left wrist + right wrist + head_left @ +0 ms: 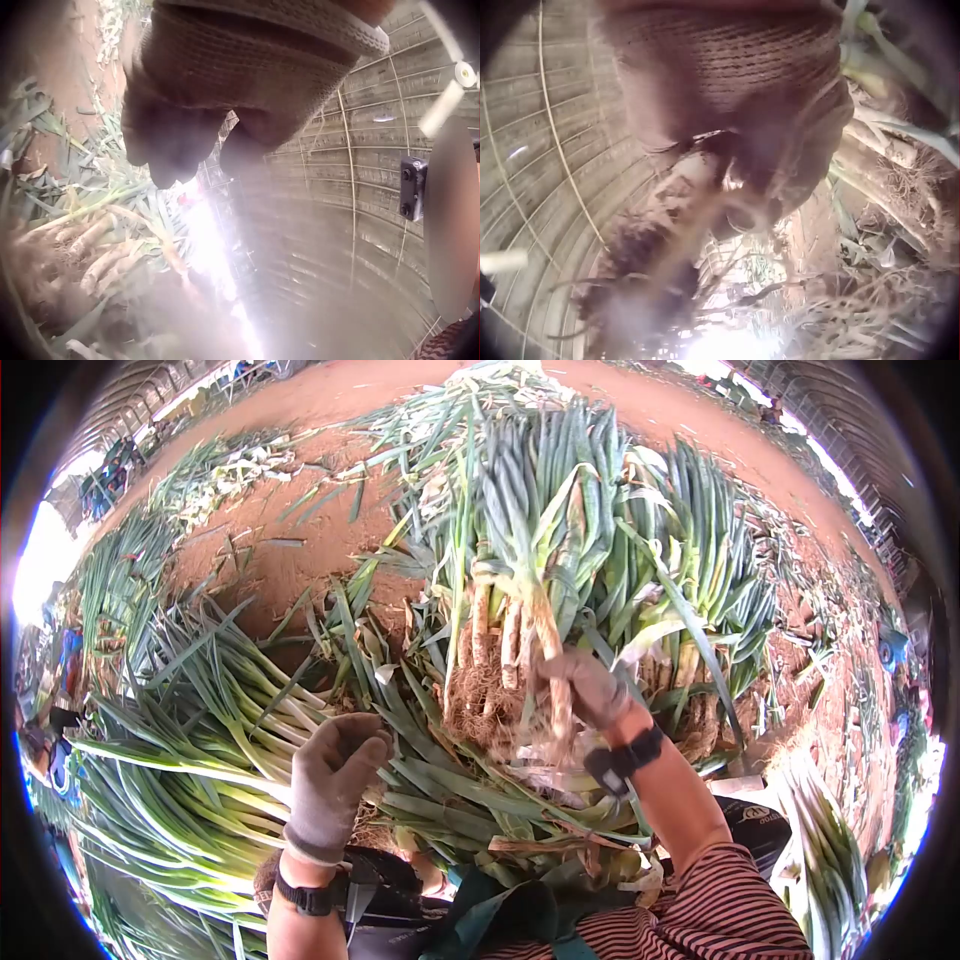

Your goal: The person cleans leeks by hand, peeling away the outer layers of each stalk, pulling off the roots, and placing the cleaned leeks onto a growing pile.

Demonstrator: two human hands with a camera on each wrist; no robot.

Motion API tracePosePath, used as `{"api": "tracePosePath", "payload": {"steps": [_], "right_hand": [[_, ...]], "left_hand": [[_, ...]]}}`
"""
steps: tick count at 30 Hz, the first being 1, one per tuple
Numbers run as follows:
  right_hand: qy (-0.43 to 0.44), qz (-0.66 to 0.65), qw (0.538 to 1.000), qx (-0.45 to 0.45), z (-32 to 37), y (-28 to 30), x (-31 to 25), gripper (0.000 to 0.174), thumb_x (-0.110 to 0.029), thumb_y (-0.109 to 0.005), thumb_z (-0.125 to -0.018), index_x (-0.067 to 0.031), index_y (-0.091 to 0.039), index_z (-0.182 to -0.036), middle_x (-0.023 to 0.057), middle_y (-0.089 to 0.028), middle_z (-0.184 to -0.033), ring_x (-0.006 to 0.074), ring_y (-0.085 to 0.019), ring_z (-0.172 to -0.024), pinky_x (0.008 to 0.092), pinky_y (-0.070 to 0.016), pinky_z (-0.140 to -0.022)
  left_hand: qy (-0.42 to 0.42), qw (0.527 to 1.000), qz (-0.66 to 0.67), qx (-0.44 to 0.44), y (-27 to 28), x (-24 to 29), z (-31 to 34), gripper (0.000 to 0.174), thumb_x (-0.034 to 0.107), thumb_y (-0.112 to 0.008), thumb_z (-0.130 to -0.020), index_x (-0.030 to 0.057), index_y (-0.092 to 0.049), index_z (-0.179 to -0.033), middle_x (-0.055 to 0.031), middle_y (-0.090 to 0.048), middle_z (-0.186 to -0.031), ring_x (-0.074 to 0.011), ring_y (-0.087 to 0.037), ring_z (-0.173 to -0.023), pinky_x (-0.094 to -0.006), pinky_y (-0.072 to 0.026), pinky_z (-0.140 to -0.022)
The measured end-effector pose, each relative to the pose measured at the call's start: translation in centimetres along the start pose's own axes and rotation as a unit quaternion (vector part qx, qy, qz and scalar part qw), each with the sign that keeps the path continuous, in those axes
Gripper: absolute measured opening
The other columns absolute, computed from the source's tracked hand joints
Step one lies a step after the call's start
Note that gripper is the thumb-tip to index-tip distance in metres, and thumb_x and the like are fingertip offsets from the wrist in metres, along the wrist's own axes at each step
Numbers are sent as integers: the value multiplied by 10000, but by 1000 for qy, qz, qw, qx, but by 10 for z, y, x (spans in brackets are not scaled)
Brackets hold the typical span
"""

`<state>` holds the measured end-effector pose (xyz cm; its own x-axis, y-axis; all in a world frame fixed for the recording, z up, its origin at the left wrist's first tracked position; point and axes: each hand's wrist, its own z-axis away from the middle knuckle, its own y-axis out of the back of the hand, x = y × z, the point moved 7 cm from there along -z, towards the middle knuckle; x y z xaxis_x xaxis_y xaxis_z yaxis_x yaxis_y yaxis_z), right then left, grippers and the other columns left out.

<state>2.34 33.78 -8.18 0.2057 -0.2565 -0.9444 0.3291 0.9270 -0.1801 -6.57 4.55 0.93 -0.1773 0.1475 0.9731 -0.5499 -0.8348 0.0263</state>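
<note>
The gloved right hand (590,688) grips a long leek (543,622) by its dirty lower stalk, roots down, in front of a pile of unpeeled leeks (510,630). In the right wrist view that hand (735,112) has its fingers curled round the stalk, with muddy roots (641,277) beyond it. The gloved left hand (335,780) is raised to the left, fingers bent toward the thumb with nothing seen between them. In the left wrist view a gap shows between thumb and fingers of this hand (232,90).
Cleaner white-stalked leeks (230,760) lie in a heap at the left. Loose leaves (470,800) cover the lap area. More leeks (825,840) lie at the lower right, with trimmings (230,470) on the brown ground farther back.
</note>
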Motion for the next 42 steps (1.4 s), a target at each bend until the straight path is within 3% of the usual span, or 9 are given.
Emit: {"api": "tracePosePath", "payload": {"steps": [5, 6, 12, 17, 21, 31, 36, 40, 42], "right_hand": [[7, 171, 982, 82, 100, -26, -21, 334, -212, -711, -751, 35, -613, -953, 82, -649, -715, 123, -616, -663, 318, -488, -582], [4, 198, 977, 78, 116, -31, -20, 365, -214, -718, -742, 38, -601, -978, 95, -644, -712, 147, -625, -662, 328, -490, -581], [88, 361, 928, 37, 190, -65, -14, 432, -235, -724, -741, 32, -535, -1023, 158, -635, -729, 327, -660, -658, 398, -519, -589], [231, 519, 817, 97, 205, -67, 13, 372, -238, -705, -779, -5, -503, -988, 173, -637, -726, 382, -657, -675, 463, -526, -598], [174, 348, 901, 193, 195, -44, 14, 368, -274, -718, -800, -9, -564, -1003, 175, -636, -676, 363, -659, -656, 437, -515, -574], [133, -31, 985, -102, 203, -69, 26, 418, -267, -670, -900, 15, -610, -1202, -31, -644, -814, 31, -533, -714, 230, -445, -614], [114, -36, 984, -133, 198, -80, 34, 446, -316, -656, -918, 5, -600, -1222, -37, -614, -862, 17, -497, -706, 211, -415, -605], [96, -48, 977, -183, 200, -79, 38, 498, -357, -667, -910, 14, -582, -1231, -11, -629, -881, 31, -526, -730, 218, -444, -643], [135, -34, 983, -119, 201, -74, 35, 504, -353, -676, -900, 21, -579, -1224, 11, -645, -896, 47, -557, -754, 232, -474, -678]], "left_hand": [[-39, 998, 10, -45, -35, -13, -15, 387, 245, -671, -924, -47, -588, -1164, -57, -676, -934, -110, -631, -808, -244, -503, -727], [-46, 996, -27, -71, -46, -12, -15, 570, 469, -609, -930, -40, -584, -1187, -109, -684, -997, -149, -651, -818, -278, -517, -744], [1, 990, 70, -124, -105, -4, -19, 758, 666, -440, -924, -25, -574, -1205, -98, -680, -985, -164, -634, -763, -272, -488, -652], [-119, 987, 99, -48, -110, 21, -9, 438, 434, -685, -888, 26, -662, -1046, -7, -665, -913, -99, -608, -754, -249, -496, -642], [-104, 971, 197, -82, -110, 15, 16, 324, 266, -746, -864, 33, -652, -1070, -14, -667, -961, -118, -633, -859, -286, -532, -776], [-96, 940, 320, -66, -129, 47, 65, 139, 86, -553, -951, 8, -587, -1062, -47, -624, -976, -166, -621, -890, -302, -515, -797], [-168, 972, 151, -63, -116, 38, 58, 382, 396, -480, -1005, 69, -527, -1196, -68, -585, -1084, -183, -572, -987, -334, -494, -851], [-91, 909, 392, -110, -126, 33, 58, 226, 161, -546, -932, 67, -535, -1137, -81, -603, -1019, -189, -604, -954, -333, -508, -829], [-51, 952, 293, -69, -128, 33, 61, 223, 108, -551, -912, 58, -540, -1129, -87, -615, -1001, -204, -625, -932, -338, -512, -823]]}}
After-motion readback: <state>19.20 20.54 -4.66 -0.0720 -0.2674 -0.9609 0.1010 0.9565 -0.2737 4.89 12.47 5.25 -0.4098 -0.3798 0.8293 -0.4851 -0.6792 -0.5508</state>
